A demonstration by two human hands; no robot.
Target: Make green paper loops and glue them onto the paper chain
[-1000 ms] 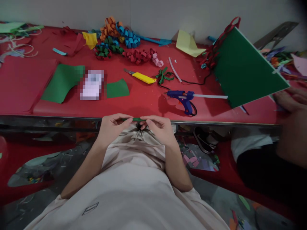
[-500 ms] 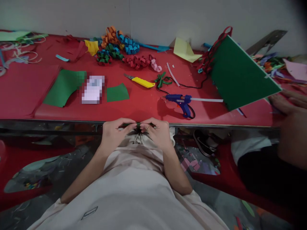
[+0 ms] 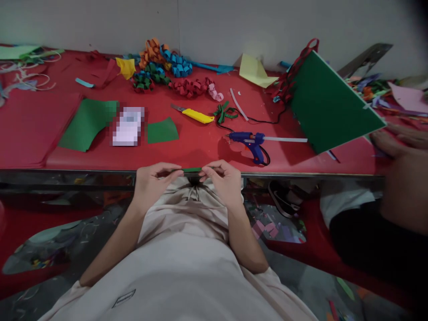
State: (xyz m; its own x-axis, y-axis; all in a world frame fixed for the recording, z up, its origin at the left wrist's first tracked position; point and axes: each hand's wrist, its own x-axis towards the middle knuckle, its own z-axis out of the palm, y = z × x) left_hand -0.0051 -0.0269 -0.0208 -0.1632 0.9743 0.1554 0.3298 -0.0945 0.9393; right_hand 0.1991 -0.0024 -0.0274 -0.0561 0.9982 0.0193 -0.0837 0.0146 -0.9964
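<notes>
A narrow green paper strip (image 3: 192, 170) is stretched between my two hands at the table's front edge. My left hand (image 3: 154, 182) pinches its left end, and my right hand (image 3: 221, 178) pinches the right end. Beyond them on the red table (image 3: 197, 151) lie a small green paper piece (image 3: 163, 130), a yellow cutter (image 3: 198, 116) with its blade out and a blue glue gun (image 3: 251, 143) with a white stick in its back. Looped green strips (image 3: 225, 113) rest behind the glue gun.
A larger green sheet (image 3: 83, 127) and a blurred pale object (image 3: 129, 127) lie left. Curled paper chains (image 3: 180, 64) are at the back. A green board (image 3: 334, 104) leans at right, near another person's hand (image 3: 394, 138). A shoe (image 3: 283, 200) shows below.
My hands have moved apart, and more of the green strip shows between them. The view has shifted slightly.
</notes>
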